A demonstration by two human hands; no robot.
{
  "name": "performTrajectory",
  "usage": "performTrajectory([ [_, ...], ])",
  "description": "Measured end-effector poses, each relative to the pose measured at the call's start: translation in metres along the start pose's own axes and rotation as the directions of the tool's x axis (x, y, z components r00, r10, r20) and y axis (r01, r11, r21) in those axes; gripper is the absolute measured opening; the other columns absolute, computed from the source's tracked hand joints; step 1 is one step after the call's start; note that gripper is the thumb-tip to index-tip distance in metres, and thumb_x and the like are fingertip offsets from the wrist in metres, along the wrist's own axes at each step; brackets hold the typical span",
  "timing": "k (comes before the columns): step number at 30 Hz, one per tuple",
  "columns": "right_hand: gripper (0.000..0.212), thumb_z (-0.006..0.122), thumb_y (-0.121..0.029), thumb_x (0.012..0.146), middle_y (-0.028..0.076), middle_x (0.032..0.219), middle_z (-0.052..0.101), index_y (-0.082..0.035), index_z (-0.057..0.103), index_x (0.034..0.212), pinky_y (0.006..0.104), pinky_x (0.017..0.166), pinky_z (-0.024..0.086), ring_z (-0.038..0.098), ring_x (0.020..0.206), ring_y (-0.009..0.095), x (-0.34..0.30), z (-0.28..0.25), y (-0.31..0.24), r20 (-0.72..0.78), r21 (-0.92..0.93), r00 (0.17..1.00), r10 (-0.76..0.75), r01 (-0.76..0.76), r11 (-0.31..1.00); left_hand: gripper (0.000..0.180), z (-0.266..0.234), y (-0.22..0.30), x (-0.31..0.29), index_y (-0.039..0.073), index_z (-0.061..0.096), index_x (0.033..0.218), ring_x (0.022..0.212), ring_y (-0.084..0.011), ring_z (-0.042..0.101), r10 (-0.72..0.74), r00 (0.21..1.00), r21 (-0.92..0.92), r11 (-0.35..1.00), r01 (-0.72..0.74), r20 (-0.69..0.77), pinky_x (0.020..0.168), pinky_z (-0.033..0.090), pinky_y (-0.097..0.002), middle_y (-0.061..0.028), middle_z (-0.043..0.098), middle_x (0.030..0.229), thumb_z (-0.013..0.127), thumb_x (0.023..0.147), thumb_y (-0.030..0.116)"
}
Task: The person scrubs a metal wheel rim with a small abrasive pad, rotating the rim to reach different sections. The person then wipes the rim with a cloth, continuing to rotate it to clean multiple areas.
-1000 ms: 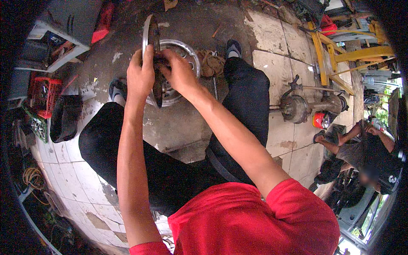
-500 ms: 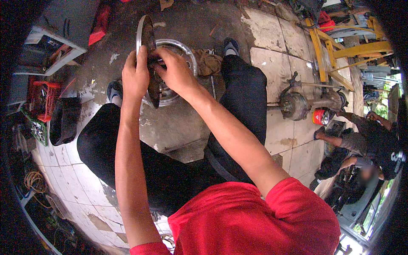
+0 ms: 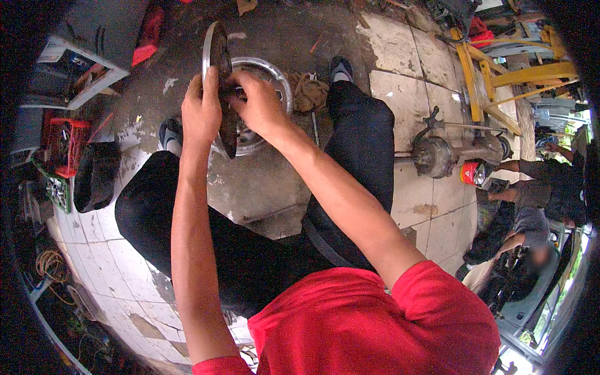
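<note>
A round metal disc with a shiny edge and a dark, dirty face stands nearly on edge between my hands. My left hand is closed around its left side, fingers pointing up along the rim. Against its dark right face, my right hand has bent fingers pinched near the middle; whatever lies between the fingertips is hidden. Behind and below the disc, a silver wheel-like ring rests on the floor between my feet, partly covered by my right hand.
A brown rag lies beside the ring. At right are an axle-like assembly, a red can, a yellow metal frame and other people. A red crate and grey cabinet stand left.
My hands and the disc stay almost in place, with the right fingers shifting slightly at its face. At far right, a person has changed posture.
</note>
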State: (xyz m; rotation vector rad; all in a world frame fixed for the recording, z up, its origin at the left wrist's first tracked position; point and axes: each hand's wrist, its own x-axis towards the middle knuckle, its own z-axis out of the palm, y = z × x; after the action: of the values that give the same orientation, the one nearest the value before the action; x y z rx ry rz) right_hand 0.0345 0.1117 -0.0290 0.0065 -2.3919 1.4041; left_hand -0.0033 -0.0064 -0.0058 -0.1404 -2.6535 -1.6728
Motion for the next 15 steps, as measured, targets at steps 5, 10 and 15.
performTrajectory([
  [5, 0.031, 0.065, 0.004, 0.077, 0.018, 0.102, 0.067, 0.000, 0.060, 0.107, 0.0396, 0.084, 0.052, 0.065, 0.098, 0.034, 0.002, -0.001, 0.004, 0.043, 0.090, 0.999, 0.024, -0.028, 0.996, 0.054, 0.002, -0.003, 0.002, -0.005, 0.060, 0.109, 0.099, -0.0404, 0.062, 0.023, 1.000, -0.010, 1.000, -0.023, -0.020, 0.084, 0.046, -0.0412, -0.0288, 0.063, 0.099, 0.046, 0.097, 0.046],
  [10, 0.028, 0.066, 0.003, 0.077, 0.018, 0.099, 0.067, 0.000, 0.061, 0.105, 0.0390, 0.082, 0.052, 0.066, 0.095, 0.033, 0.003, -0.004, -0.003, 0.036, 0.052, 0.999, 0.024, -0.025, 0.998, 0.054, 0.001, -0.003, 0.001, -0.005, 0.060, 0.110, 0.100, -0.0409, 0.062, 0.012, 1.000, 0.005, 1.000, -0.012, -0.013, 0.084, 0.046, -0.0421, -0.0292, 0.063, 0.101, 0.046, 0.097, 0.046],
  [15, 0.025, 0.066, 0.001, 0.077, 0.018, 0.098, 0.068, 0.000, 0.063, 0.101, 0.0385, 0.080, 0.052, 0.067, 0.091, 0.031, 0.002, 0.003, 0.009, -0.034, 0.022, 0.999, 0.030, -0.029, 0.999, 0.055, 0.005, -0.006, 0.005, -0.005, 0.060, 0.109, 0.100, -0.0430, 0.061, -0.010, 1.000, -0.005, 1.000, 0.010, 0.005, 0.084, 0.046, -0.0434, -0.0297, 0.063, 0.100, 0.047, 0.096, 0.047],
])
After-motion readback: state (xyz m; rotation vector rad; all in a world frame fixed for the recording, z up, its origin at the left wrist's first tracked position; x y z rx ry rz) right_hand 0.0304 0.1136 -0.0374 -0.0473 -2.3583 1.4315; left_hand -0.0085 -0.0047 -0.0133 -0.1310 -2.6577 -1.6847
